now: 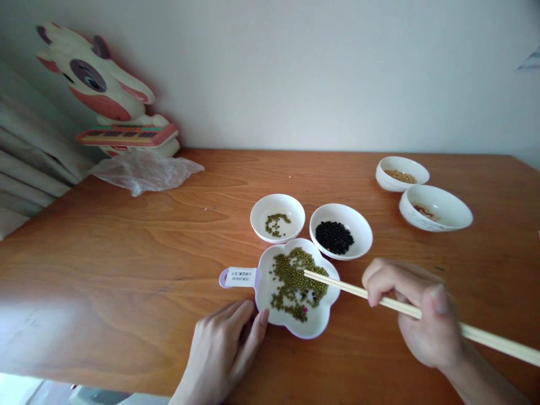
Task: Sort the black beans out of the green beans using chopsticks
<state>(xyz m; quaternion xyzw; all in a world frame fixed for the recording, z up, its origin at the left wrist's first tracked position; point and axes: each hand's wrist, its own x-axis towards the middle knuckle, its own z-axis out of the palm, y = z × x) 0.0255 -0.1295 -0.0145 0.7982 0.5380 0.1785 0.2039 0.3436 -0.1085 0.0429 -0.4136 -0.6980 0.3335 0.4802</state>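
- White label [241, 277] on the handle [223, 279] of the flower-shaped tray [262, 281], centre of the frame: two printed lines of Chinese-looking characters, upside down, too small to read surely.
- Small red badge [120, 148] below the keyboard [126, 134] of the cow toy [101, 104], upper left: pale lettering, too blurred to read.
- No other wording can be read.

Right hand [415, 306] holding chopsticks [396, 305] over green beans [297, 270] in a flower-shaped dish [307, 331], left hand [225, 343] at its rim, white bowl of black beans [363, 233] just behind.
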